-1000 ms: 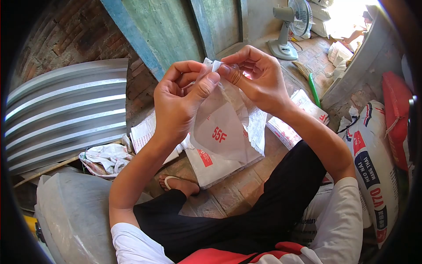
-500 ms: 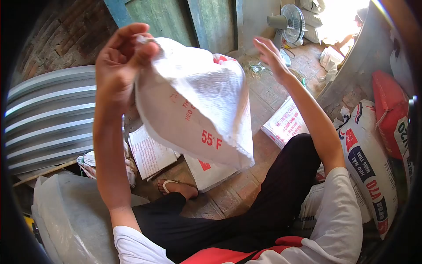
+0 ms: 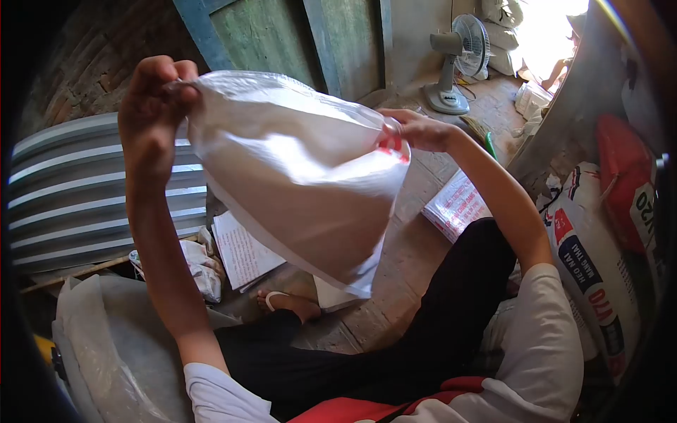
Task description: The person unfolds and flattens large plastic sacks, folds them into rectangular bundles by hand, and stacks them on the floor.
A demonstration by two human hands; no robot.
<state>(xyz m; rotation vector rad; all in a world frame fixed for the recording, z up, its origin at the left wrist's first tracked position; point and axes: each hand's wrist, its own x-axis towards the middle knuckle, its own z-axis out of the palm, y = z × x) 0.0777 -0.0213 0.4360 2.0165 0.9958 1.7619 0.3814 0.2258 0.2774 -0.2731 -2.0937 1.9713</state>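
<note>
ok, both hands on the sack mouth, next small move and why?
Probably pull the hands further apart: the left hand and right hand each pinch a top corner of the white woven plastic sack, whose mouth looks only partly spread.

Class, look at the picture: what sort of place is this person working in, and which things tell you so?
Probably a storeroom or shed: printed feed sacks stacked at the right, corrugated metal sheets against a brick wall, a brick floor. Both hands hold a white woven sack.

White woven sack [image 3: 296, 176] with a red mark at its edge; grey ribbed metal sheet [image 3: 92, 190]; green door [image 3: 282, 35]; black trousers [image 3: 437, 324].
</note>
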